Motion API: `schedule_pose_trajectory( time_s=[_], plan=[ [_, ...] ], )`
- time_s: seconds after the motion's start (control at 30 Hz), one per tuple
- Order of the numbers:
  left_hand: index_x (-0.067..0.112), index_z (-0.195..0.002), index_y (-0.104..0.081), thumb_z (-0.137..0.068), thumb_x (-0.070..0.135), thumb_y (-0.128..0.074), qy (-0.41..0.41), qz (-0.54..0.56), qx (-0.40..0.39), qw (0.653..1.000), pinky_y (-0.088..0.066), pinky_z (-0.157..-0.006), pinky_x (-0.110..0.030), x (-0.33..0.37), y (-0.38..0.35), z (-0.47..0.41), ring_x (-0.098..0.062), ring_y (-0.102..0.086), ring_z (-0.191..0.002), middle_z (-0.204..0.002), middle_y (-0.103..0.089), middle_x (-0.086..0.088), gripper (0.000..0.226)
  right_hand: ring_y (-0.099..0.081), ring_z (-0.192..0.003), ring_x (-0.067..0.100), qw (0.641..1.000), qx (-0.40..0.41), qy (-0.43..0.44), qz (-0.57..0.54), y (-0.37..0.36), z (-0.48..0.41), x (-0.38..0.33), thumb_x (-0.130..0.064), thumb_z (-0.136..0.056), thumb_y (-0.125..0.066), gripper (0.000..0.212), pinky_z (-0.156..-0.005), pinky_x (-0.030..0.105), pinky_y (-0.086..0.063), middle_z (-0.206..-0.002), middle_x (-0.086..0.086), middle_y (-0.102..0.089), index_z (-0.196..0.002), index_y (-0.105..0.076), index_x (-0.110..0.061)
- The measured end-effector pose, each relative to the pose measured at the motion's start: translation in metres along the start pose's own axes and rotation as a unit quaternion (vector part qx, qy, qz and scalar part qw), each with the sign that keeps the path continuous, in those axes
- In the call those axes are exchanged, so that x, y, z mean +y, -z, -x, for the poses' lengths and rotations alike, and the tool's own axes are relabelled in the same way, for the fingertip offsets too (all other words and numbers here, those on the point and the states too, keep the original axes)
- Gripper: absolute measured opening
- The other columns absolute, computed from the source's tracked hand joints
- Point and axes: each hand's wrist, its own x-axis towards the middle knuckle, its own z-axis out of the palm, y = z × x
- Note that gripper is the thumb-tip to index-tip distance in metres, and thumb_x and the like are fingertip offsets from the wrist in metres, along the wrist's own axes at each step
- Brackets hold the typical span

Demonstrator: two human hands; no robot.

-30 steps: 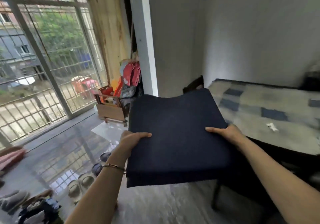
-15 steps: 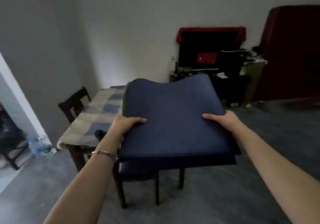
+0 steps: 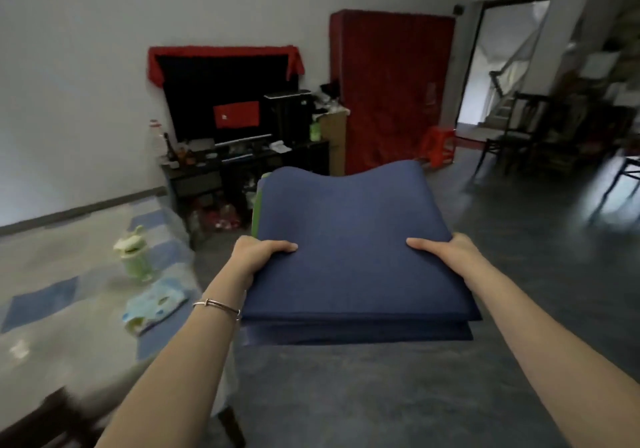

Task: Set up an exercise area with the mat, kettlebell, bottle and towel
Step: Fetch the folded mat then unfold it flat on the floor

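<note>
Both hands, left hand (image 3: 258, 257) and right hand (image 3: 446, 257), grip the folded blue mat (image 3: 349, 239) by its side edges. Keep it flat, then open it on bare floor (image 3: 381, 395).

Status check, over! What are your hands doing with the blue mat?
Left hand and right hand: grip on folded mat, carried level. Bare floor ahead.

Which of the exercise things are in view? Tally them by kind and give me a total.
folded blue mat: 1, held by the left hand and the right hand
green bottle: 1, on the table
patterned towel: 1, on the table
kettlebell: 0 in view
Total: 3
</note>
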Motion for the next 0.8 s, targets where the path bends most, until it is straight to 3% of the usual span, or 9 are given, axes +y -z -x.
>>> schedule_pose_trajectory(
  time_s=[0.07, 0.2, 0.3, 0.37, 0.47, 0.6, 0.8],
  plan=[
    [0.003, -0.089, -0.063, -0.05, 0.027, -0.091, -0.001, -0.021, -0.031, 0.999, -0.053, -0.056, -0.032, 0.022, -0.036, -0.052, -0.028, -0.068, -0.076, -0.089, -0.07, -0.012, 0.054, -0.07, -0.077, 0.023, 1.0, 0.028, -0.008, -0.01, 0.016, -0.037, -0.002, -0.043, -0.055, -0.089, 0.055, -0.064, 0.031, -0.054, -0.088, 0.004, -0.073, -0.096, -0.065, -0.014],
    [0.006, -0.087, -0.063, -0.048, 0.029, -0.092, -0.012, -0.052, -0.08, 0.995, -0.057, -0.063, -0.035, 0.062, -0.101, -0.15, -0.027, -0.068, -0.077, -0.087, -0.069, -0.009, 0.054, -0.069, -0.079, 0.024, 0.996, 0.078, -0.015, -0.027, 0.043, -0.119, -0.007, -0.04, -0.057, -0.089, 0.05, -0.063, 0.03, -0.053, -0.09, 0.005, -0.071, -0.091, -0.063, -0.014],
    [0.006, -0.092, -0.067, -0.037, 0.038, -0.093, -0.025, -0.086, -0.096, 0.991, -0.058, -0.066, -0.037, 0.088, -0.146, -0.228, -0.027, -0.069, -0.078, -0.091, -0.071, -0.009, 0.069, -0.069, -0.08, 0.025, 0.992, 0.112, -0.036, -0.046, 0.056, -0.187, -0.004, -0.04, -0.055, -0.09, 0.051, -0.066, 0.033, -0.055, -0.091, 0.005, -0.071, -0.09, -0.062, -0.015],
    [0.007, -0.096, -0.068, -0.027, 0.043, -0.092, -0.028, -0.102, -0.103, 0.989, -0.06, -0.073, -0.042, 0.098, -0.175, -0.278, -0.027, -0.07, -0.08, -0.094, -0.072, -0.009, 0.082, -0.07, -0.081, 0.024, 0.988, 0.132, -0.045, -0.059, 0.06, -0.231, 0.002, -0.044, -0.051, -0.091, 0.057, -0.071, 0.035, -0.057, -0.092, 0.005, -0.072, -0.09, -0.063, -0.014],
    [0.006, -0.102, -0.064, -0.037, 0.038, -0.093, -0.043, -0.114, -0.124, 0.985, -0.059, -0.075, -0.04, 0.118, -0.222, -0.351, -0.026, -0.069, -0.082, -0.098, -0.07, -0.008, 0.078, -0.071, -0.082, 0.023, 0.982, 0.16, -0.07, -0.07, 0.066, -0.306, 0.013, -0.055, -0.035, -0.092, 0.083, -0.078, 0.039, -0.058, -0.095, 0.004, -0.073, -0.1, -0.066, -0.011],
    [0.01, -0.116, -0.045, -0.04, 0.036, -0.094, -0.061, -0.129, -0.132, 0.981, -0.056, -0.083, -0.044, 0.144, -0.282, -0.451, -0.027, -0.063, -0.094, -0.11, -0.059, -0.005, 0.095, -0.071, -0.083, 0.024, 0.974, 0.176, -0.108, -0.089, 0.075, -0.41, 0.022, -0.059, -0.028, -0.092, 0.093, -0.079, 0.041, -0.058, -0.096, 0.005, -0.073, -0.103, -0.065, -0.01],
    [0.014, -0.126, -0.043, -0.032, 0.043, -0.093, -0.053, -0.148, -0.141, 0.977, -0.053, -0.09, -0.045, 0.185, -0.35, -0.603, -0.028, -0.063, -0.102, -0.119, -0.06, -0.004, 0.111, -0.072, -0.081, 0.023, 0.97, 0.189, -0.121, -0.093, 0.081, -0.569, 0.006, -0.061, -0.024, -0.092, 0.096, -0.078, 0.042, -0.059, -0.095, 0.004, -0.074, -0.102, -0.066, -0.011]
  ],
)
